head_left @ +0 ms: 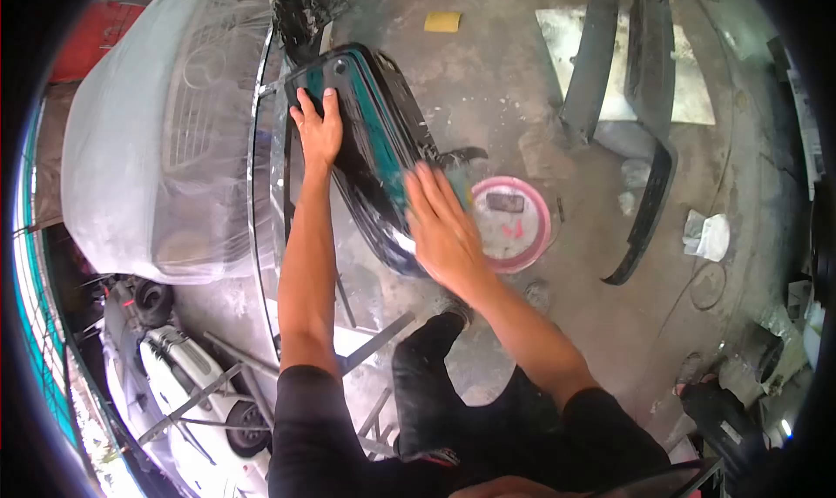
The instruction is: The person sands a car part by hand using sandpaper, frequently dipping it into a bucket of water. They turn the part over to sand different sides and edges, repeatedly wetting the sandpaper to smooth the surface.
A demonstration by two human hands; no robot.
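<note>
A long, glossy black vehicle panel (374, 141), with a rounded end and green reflections along it, rests on a metal stand in front of me. My left hand (320, 137) lies on its upper left part, fingers spread. Lower down, my right hand (442, 228) is at the panel's right side, its fingers stretched out flat and slightly blurred. Whether anything thin lies under that palm is hidden. Just right of the right hand, a pink-rimmed basin (542, 237) stands on the floor, with a dark grey block (505, 202) and small pink pieces in it.
A plastic-covered car (131, 167) stands at the left, beside the metal stand (254, 150). Dark bumper parts (649, 80) lie on the right. A yellow sheet (442, 22) and a crumpled white bag (707, 235) lie on the floor. A person's leg (723, 420) shows at lower right.
</note>
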